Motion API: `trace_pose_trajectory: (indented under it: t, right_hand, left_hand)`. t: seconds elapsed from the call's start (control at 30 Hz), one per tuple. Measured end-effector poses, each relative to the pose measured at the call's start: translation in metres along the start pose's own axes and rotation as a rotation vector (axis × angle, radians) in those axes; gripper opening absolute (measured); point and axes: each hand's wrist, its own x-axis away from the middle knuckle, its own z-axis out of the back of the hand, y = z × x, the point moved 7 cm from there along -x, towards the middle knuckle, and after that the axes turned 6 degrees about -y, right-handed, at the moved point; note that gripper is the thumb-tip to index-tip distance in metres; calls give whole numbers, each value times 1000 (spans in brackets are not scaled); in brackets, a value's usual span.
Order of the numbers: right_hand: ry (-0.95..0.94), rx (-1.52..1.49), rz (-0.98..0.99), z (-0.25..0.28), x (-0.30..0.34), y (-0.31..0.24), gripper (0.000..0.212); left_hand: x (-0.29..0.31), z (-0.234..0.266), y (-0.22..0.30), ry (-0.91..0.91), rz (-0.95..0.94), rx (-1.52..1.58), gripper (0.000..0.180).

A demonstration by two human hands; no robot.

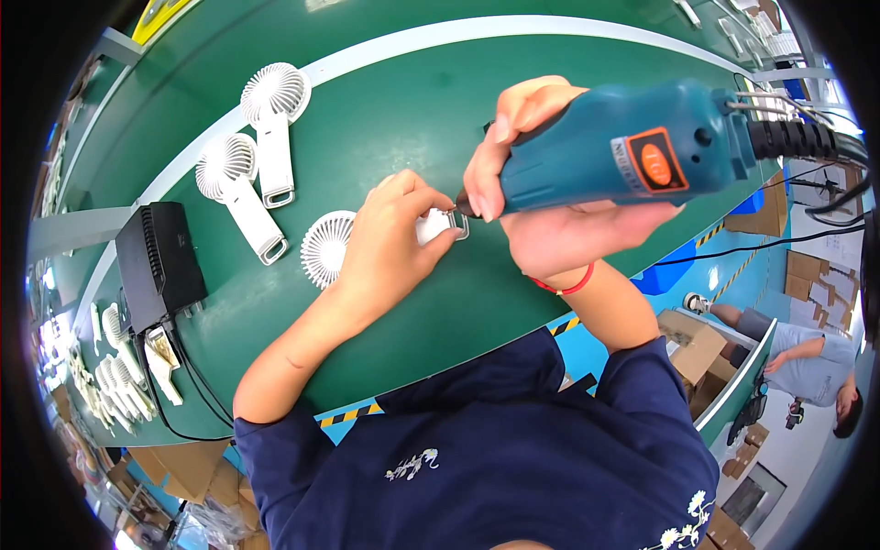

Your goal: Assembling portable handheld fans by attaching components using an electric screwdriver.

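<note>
A teal electric screwdriver (587,151) lies sideways in my right hand (550,215), my fingers wrapped round its front end. Its dark tip meets the handle end of a white handheld fan (328,247) lying on the green table. My left hand (392,229) grips that fan's handle from above, thumb and fingers closed round it near the looped end. Much of the handle is hidden under the hand; the round slatted head shows to its left. Two more white handheld fans, one farther back (275,133) and one nearer (240,197), lie to the left.
A black power box (163,261) with cables stands at the table's left. Beyond it several white fans (119,380) are gathered. The screwdriver's thick black cord (797,142) runs off to the right. A person (811,362) is at the far right, near cardboard boxes (697,353).
</note>
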Motion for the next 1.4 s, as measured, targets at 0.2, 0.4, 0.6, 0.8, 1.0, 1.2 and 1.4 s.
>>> trace_pose_trajectory:
  t: [0.2, 0.4, 0.6, 0.8, 1.0, 1.2, 1.4]
  right_hand:
    - [-30, 39, 69, -1, -3, 5, 106]
    - [-25, 154, -39, -14, -2, 14, 106]
    - [-39, 259, -57, -16, 0, 11, 104]
    - [-171, -195, 258, 6, 1, -7, 96]
    - [-110, -270, 324, 31, -2, -36, 89]
    - [65, -408, 343, 53, -3, -49, 80]
    - [169, -340, 394, 80, 9, -60, 69]
  left_hand:
    - [2, 1, -2, 20, -9, -47, 26]
    - [3, -2, -4, 33, -13, -71, 23]
    - [5, -1, -1, 55, -70, -83, 21]
    - [5, -3, 0, -4, -46, -130, 27]
    - [6, 10, 18, -10, -100, -279, 35]
    - [0, 27, 6, -276, 53, -367, 39]
    - [-130, 91, 13, -121, -367, -764, 36]
